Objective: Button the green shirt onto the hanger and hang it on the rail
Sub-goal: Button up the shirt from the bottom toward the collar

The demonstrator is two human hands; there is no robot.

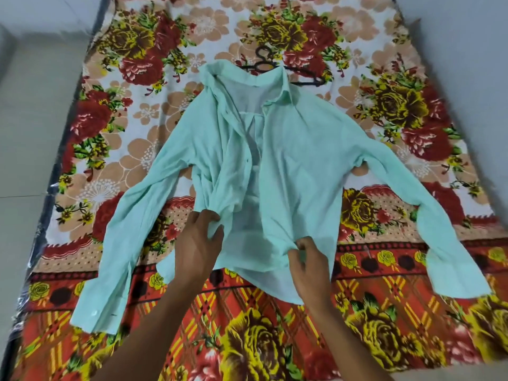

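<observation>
**Hands gathering an unbuttoned green shirt on a floral blanket**

At the far left lay pale floor tiles (33, 133), and beside them a floral blanket (275, 339) in red, yellow and peach, spread flat and filling most of the view. A mint green shirt (297, 166) lay face up in the middle of it, front open and unbuttoned, its sleeves thrown out to either side. The left sleeve (110, 270) trailed down toward the viewer.

The person's left hand (199, 237) gripped the bunched left front panel near the hem, fingers curled into the cloth. Just to its right, the right hand (305, 262) pinched the edge of the right front panel between thumb and fingers. At the collar, a black hanger (264, 60) showed its hook, and one arm poked out beyond the right shoulder, so it appeared to sit only partly inside the shirt. No rail was in view.

The risk seemed to be that pulling the hems together could drag the shirt off the loosely seated hanger, or that the crumpled left panel might lead to mismatched buttons and holes.
</observation>
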